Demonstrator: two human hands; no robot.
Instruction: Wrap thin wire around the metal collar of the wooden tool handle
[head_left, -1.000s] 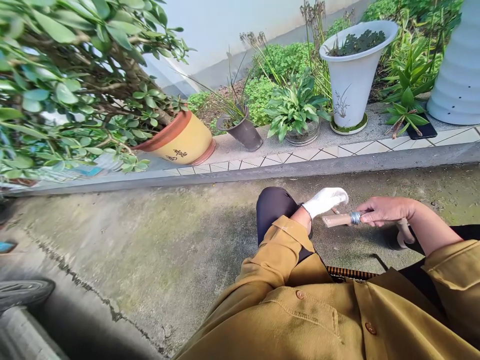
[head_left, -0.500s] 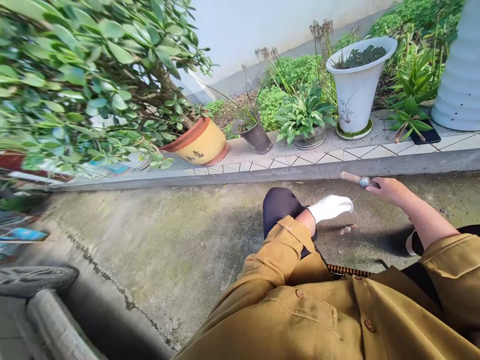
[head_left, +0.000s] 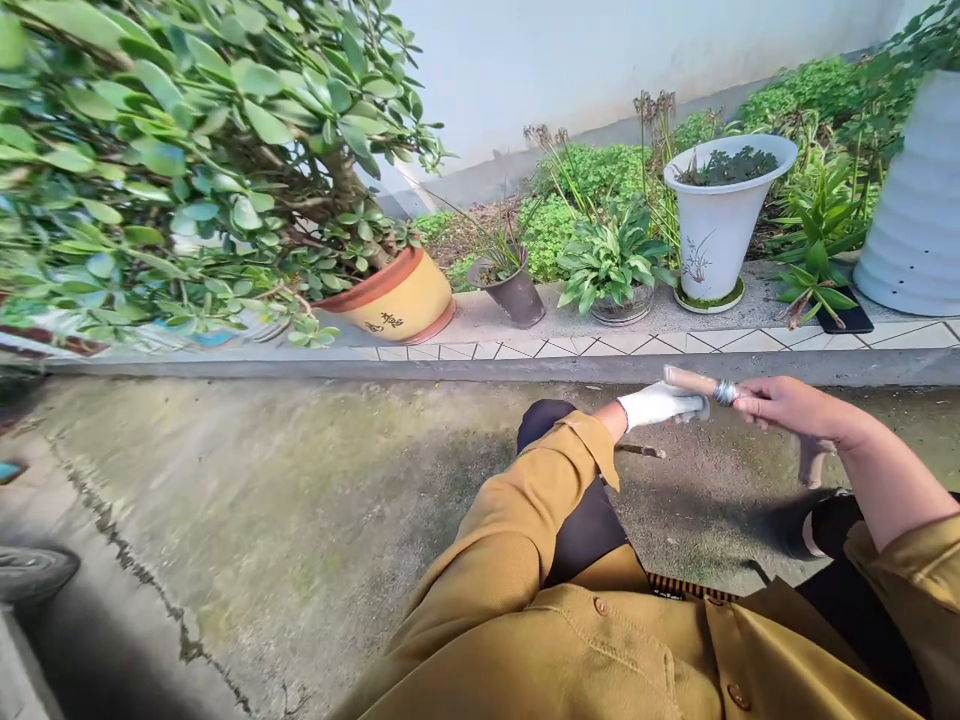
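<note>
My right hand (head_left: 784, 405) is bare and closed around a short wooden stick (head_left: 691, 380). Silvery wire (head_left: 725, 392) is wound in a band about the stick just ahead of my fingers. My left hand (head_left: 656, 405) wears a white glove and lies just below the stick's far end, fingers stretched to the right. Its fingertips are partly unclear, and I cannot tell whether they touch the stick. Under my right wrist shows a forked piece of wood (head_left: 812, 460). A thin stick (head_left: 641, 452) lies low beside my knee.
A low tiled ledge (head_left: 510, 348) runs across in front, bearing a yellow pot (head_left: 409, 300), a dark small pot (head_left: 517, 298), a white tall planter (head_left: 716, 225) and a black phone-like slab (head_left: 847, 315). Cracked concrete ground (head_left: 300, 500) stretches to the left.
My gloved left hand has come close to the stick's end, and my right hand has moved slightly down and right with the stick. The view has shifted, bringing the forked wood into sight.
</note>
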